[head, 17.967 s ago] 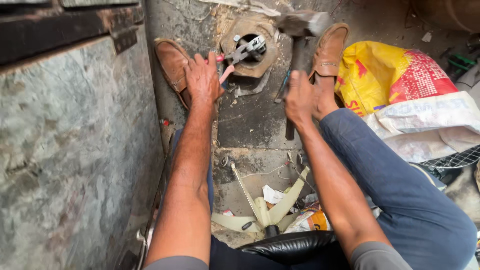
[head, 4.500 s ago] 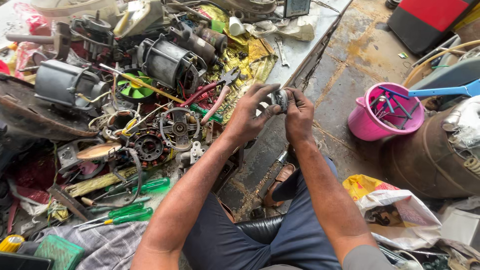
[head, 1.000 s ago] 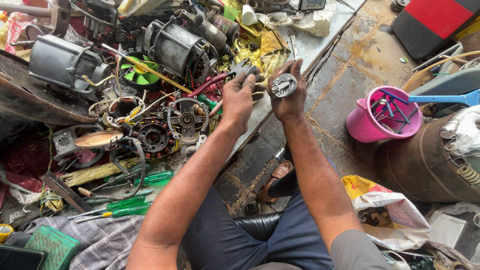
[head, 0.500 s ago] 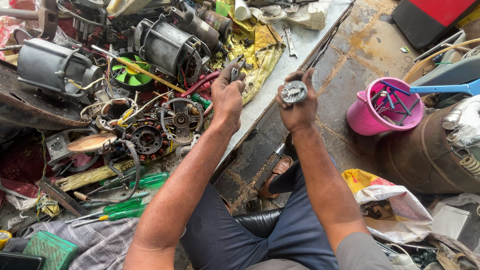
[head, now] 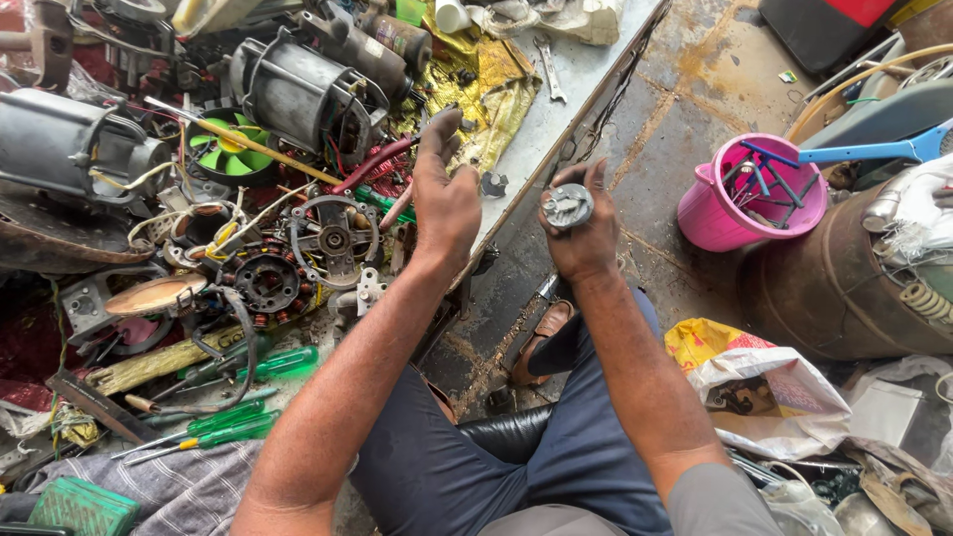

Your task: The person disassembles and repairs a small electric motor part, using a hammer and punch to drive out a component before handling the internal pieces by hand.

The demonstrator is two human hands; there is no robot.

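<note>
Lifted clear of the cluttered bench (head: 556,99), the left hand (head: 444,194) is spread empty while a round metal part (head: 567,206) is gripped in the right hand (head: 581,230), refitting seemingly undone.

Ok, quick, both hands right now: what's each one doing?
Left hand: open, fingers spread, holding nothing, over the cluttered bench.
Right hand: closed on a small round metal part.

Round part (head: 567,206): dull grey metal, worn. Bucket (head: 707,213): glossy pink plastic. Screwdriver handles (head: 283,363): translucent green plastic. Surface (head: 556,109): scuffed grey metal sheet. Floor (head: 685,99): rough, rust-stained concrete.
</note>
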